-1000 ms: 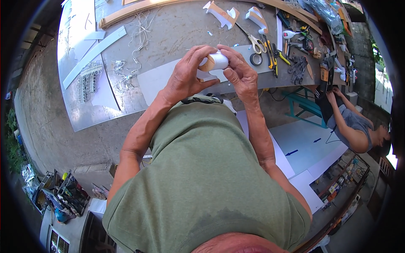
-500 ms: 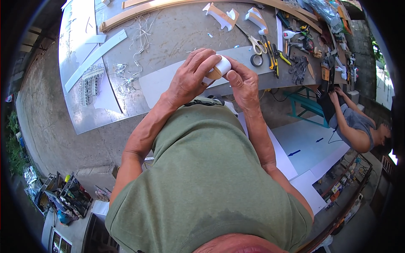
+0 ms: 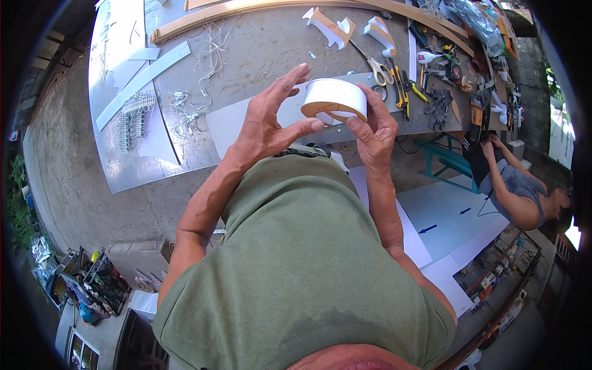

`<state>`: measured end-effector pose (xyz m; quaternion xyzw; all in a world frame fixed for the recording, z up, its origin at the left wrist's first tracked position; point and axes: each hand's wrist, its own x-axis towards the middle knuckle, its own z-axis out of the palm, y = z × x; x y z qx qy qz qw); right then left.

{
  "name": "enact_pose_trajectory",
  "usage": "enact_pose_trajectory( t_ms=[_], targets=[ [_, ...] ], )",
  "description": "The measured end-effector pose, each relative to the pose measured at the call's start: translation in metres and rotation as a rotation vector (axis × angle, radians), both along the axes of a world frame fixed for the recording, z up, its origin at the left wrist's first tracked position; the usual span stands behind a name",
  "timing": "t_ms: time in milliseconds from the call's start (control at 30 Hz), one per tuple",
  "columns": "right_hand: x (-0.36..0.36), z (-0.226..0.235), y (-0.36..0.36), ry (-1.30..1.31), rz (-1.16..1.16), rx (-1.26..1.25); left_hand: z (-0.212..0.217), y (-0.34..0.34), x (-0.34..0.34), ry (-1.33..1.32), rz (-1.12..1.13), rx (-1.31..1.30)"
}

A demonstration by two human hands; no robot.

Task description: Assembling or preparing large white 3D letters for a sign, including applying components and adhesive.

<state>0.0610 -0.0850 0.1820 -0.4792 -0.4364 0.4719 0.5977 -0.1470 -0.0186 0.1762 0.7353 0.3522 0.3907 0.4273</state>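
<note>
Held up over the table's near edge is a curved piece (image 3: 336, 95) with a smooth white side band and a brown, cardboard-like face with a line marked on it. My right hand (image 3: 377, 129) grips its right end, thumb in front and fingers behind. Beside its left end my left hand (image 3: 271, 114) is open, fingers spread and thumb stretched toward the piece's lower edge; whether the thumb touches it I cannot tell. Two similar white-and-brown shaped pieces, one on the left (image 3: 331, 28) and one on the right (image 3: 380, 36), lie farther back on the table.
Scissors (image 3: 380, 73), a tape roll (image 3: 378, 93), yellow-black cutters (image 3: 399, 86) and dark gloves (image 3: 439, 102) lie at the right. Metal spring coils (image 3: 137, 120), tangled string (image 3: 211, 46) and white strips (image 3: 145, 83) are on the left. Another person (image 3: 524, 185) is at the far right.
The curved piece has been turned so its broad white band and brown underside show. My left hand has let go and spread its fingers, while my right hand keeps its grip.
</note>
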Motion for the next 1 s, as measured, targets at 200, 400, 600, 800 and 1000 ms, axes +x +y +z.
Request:
enact_pose_trajectory(
  t_ms=[200, 400, 600, 800, 1000],
  targets=[
    [0.002, 0.0, -0.001, 0.046, 0.034, 0.016, 0.0, -0.004, -0.005, -0.33, -0.082, -0.502],
    [-0.001, -0.005, -0.001, 0.167, 0.008, -0.03, -0.007, -0.005, -0.003, -0.276, -0.077, -0.392],
    [0.0, -0.007, -0.001, 0.123, 0.01, -0.053, -0.023, -0.005, 0.004, -0.327, -0.034, -0.261],
    [-0.003, -0.009, -0.001, 0.008, -0.002, -0.037, -0.029, -0.008, 0.004, -0.393, -0.056, -0.392],
    [-0.004, -0.009, 0.004, 0.034, 0.03, -0.057, -0.033, -0.005, 0.005, -0.575, -0.048, -0.732]
  ],
)
